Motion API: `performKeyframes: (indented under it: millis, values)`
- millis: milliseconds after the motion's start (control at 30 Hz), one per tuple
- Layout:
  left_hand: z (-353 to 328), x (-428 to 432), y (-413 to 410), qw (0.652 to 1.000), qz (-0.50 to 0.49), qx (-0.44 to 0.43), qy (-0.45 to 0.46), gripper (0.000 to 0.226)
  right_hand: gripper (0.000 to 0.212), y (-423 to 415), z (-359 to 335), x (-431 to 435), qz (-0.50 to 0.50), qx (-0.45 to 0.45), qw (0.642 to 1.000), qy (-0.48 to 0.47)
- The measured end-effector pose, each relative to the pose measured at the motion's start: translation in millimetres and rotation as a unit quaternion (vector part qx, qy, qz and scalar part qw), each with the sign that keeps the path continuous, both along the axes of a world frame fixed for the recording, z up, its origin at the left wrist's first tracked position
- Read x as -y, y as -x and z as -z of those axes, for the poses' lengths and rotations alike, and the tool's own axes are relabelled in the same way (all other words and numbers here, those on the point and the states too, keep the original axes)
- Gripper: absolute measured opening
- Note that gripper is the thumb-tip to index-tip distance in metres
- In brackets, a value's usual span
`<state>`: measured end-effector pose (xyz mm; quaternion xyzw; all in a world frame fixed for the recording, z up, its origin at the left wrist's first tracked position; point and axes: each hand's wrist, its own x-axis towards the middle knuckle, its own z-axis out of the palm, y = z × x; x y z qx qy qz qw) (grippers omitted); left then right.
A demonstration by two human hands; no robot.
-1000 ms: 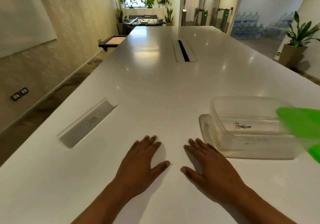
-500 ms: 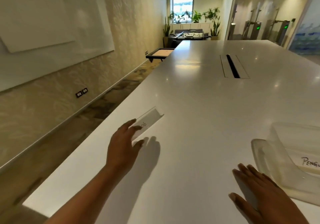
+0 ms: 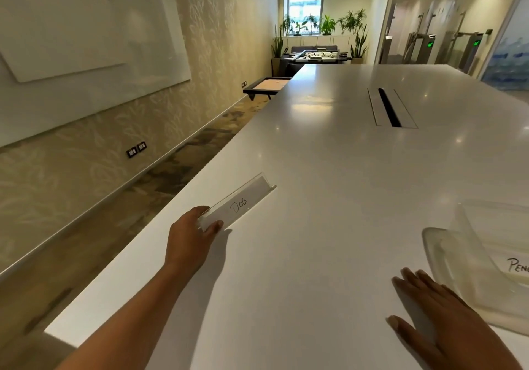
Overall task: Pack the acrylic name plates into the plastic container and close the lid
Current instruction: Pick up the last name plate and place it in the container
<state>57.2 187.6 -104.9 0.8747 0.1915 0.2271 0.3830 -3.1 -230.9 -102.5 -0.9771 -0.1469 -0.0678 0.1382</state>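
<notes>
A clear acrylic name plate [image 3: 243,200] with a paper slip reading "Dog" lies near the left edge of the white table [image 3: 329,183]. My left hand [image 3: 191,239] grips its near end, fingers over the far side and thumb on the near side. The clear plastic container [image 3: 483,252] stands at the right edge of the view, partly cut off, with a name plate [image 3: 516,265] reading "Pen..." inside it. My right hand [image 3: 438,312] rests flat on the table just left of the container, fingers straight. No lid shows in this view.
The table's left edge runs close beside the "Dog" plate, with carpeted floor below. A cable slot [image 3: 389,107] is set into the table farther back. A small low table [image 3: 267,85] and a foosball table [image 3: 316,54] stand beyond the far end.
My left hand reached left from beside the right hand and took hold of the "Dog" plate's near end. The view swung left, putting the container and green lid mostly out of frame.
</notes>
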Motion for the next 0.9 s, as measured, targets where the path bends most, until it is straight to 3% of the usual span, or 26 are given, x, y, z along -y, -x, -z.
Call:
performKeyframes:
  millis: [300,533,700,900]
  values:
    - [-7,3,3,0.999,-0.013,0.019,0.024,0.041,0.109,2,-8,-2,-0.005,-0.038,0.999,0.002]
    - [-27,21,20,0.996,0.057,0.014,0.061,0.039,0.08,4,-1,2,-0.007,-0.014,1.0,-0.022]
    - [-39,38,41,0.985,0.133,-0.006,0.112,0.033,0.072,9,-12,5,-0.018,-0.035,0.994,-0.101]
    - [-53,66,70,0.957,0.238,0.003,0.164,0.035,0.065,23,-25,11,-0.004,-0.073,0.955,-0.287]
